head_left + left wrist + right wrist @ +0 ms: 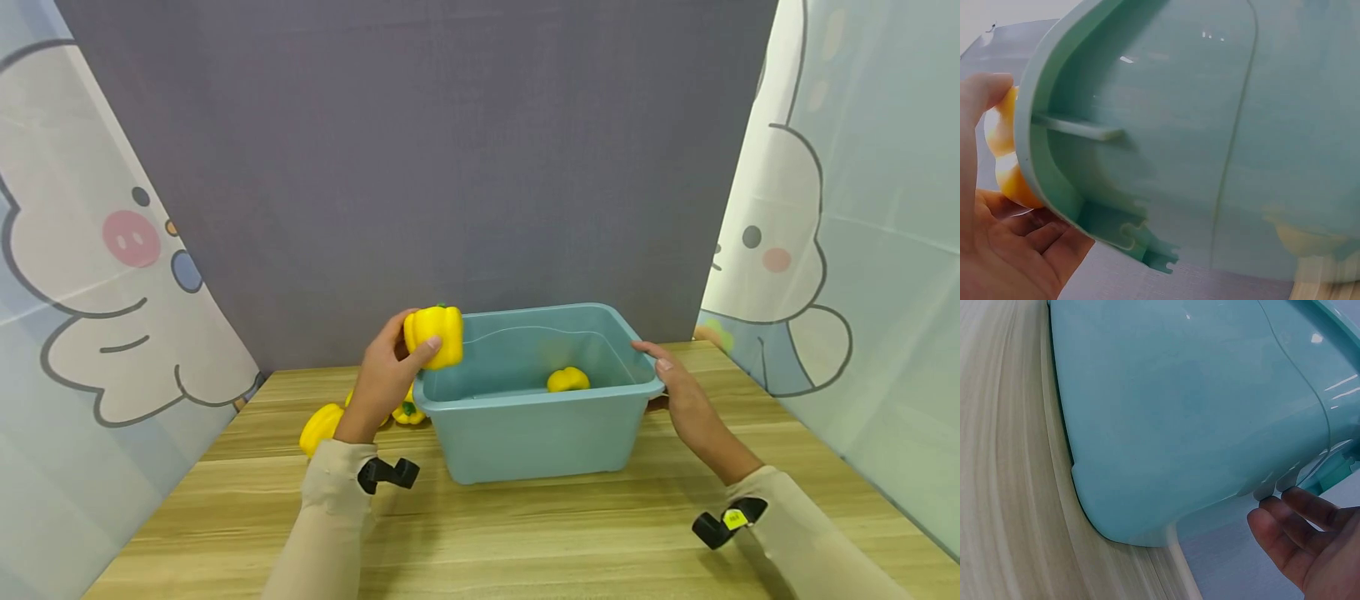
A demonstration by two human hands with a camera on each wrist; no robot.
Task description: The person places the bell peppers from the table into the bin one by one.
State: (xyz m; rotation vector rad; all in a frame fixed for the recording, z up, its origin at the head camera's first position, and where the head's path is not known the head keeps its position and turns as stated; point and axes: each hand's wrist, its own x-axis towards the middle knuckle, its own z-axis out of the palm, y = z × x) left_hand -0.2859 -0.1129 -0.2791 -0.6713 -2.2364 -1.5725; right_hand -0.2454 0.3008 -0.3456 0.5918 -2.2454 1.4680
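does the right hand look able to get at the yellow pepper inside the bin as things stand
Probably yes. The right hand holds the bin at its right end, the top is open, and nothing covers the yellow pepper inside; the hand would likely have to let go first.

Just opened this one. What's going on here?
A person's left hand holds a yellow bell pepper by the left end of a blue-green plastic bin; the right hand touches its right end. One pepper lies inside the bin, and other peppers sit left of it on the wood-grain table.
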